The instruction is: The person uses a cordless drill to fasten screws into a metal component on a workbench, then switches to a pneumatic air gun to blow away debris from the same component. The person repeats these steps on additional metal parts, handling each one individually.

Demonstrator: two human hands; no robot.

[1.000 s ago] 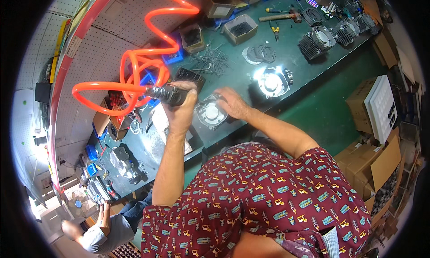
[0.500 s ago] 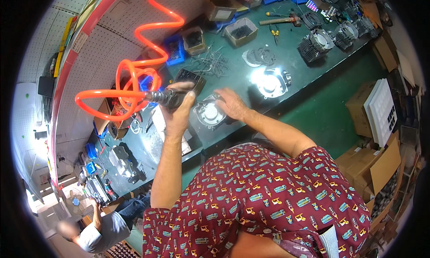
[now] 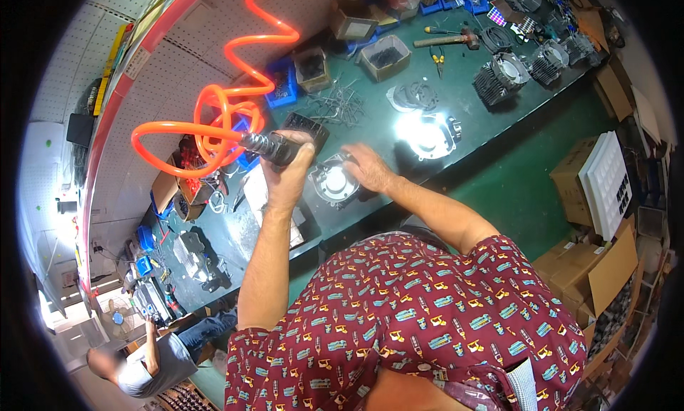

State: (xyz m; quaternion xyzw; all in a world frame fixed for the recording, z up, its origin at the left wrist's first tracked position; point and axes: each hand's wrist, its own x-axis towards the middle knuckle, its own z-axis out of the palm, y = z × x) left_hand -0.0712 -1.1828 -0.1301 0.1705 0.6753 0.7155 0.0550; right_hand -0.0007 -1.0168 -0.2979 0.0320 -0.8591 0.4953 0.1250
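Note:
My left hand is wrapped round a dark air screwdriver, its back end joined to an orange coiled hose. Its tip is hidden behind the hand. Just right of it, a round silver metal housing with a bright central disc lies on the green bench. My right hand grips the housing's right edge, fingers bent over its upper rim. A second similar housing, glaring under the light, lies further right, with flat round plates behind it.
Behind my hands stand a black parts box, a carton of dark small parts and loose thin metal pieces. A hammer and finned metal cylinders lie at the far right. Another person is at the lower left.
The hose end of the air screwdriver has risen and shifted slightly right, so the tool sits at a steeper slant. My right hand stays on the housing.

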